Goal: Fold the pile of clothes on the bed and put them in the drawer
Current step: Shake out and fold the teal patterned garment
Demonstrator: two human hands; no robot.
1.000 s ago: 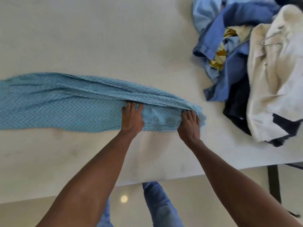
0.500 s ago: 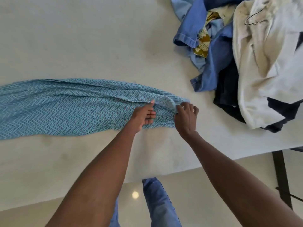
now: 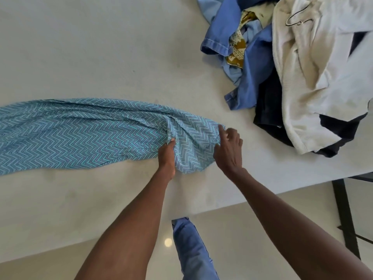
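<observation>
Cloth [image 3: 84, 134]: lay long across bed [image 3: 101, 47], right end bunched | left hand [image 3: 167, 158] and right hand [image 3: 229, 150] each pinched that end | handling: seemed thin, limp, light; best held by corners or hem | pile [image 3: 292, 67] near, apart | hidden: cloth's left end cut off, left fingers under fabric, drawer unseen

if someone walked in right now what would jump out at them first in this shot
Most striking is the long teal zigzag cloth stretched across the white bed, its right end bunched up where the left hand and right hand hold it. Next comes the unfolded pile of clothes at the upper right, blue, dark and cream garments with a wire hanger on top.
</observation>
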